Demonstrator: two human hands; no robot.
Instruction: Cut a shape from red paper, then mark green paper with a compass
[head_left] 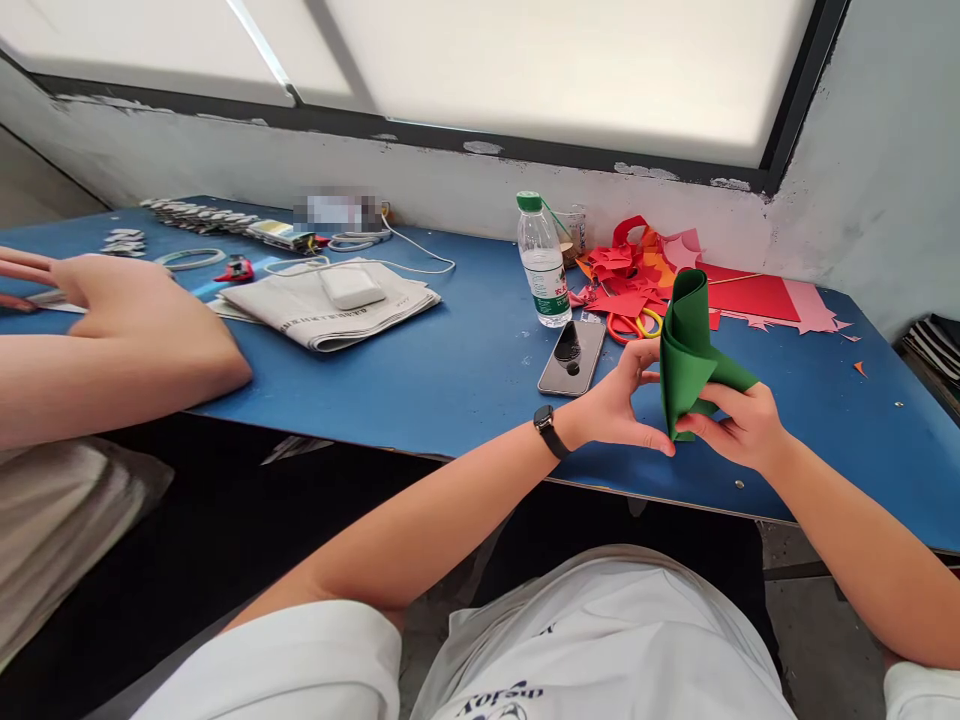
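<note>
Green sheet: your green sheet (pixel 686 345) is matte and plain, rolled into an upright tube at the top. A folded flap crosses its front and narrows to a point at the bottom, and another part juts out toward your right hand (pixel 746 425). It is between your two hands, near the table's front edge.
Left hand: your left hand (pixel 619 405) has thumb and fingers spread wide at the sheet's left edge, some fingertips hidden behind it; you cannot tell from here whether it grips.
Right hand: narrow, pinching the sheet's lower right part between thumb and fingers.
Sheet count: one green sheet.
Phone: one phone (pixel 571 358), lying just beyond your left hand.
Bottle: one clear bottle (pixel 544 270) with one green cap, upright beyond the phone.
Scissor handles: two loops, one red, one yellow (pixel 649 323), beyond your left hand; the blades cannot be made out.
Red scraps: a heap of red scraps (pixel 634 270) beyond both hands, too overlapped to count.
Newspaper: one folded newspaper (pixel 300 305) well left of your left hand, with one white box (pixel 352 287) on it.
Watch: one black watch (pixel 551 430) on your left wrist.
Neighbour: one bare arm (pixel 135 340) of another person, far to your left.
</note>
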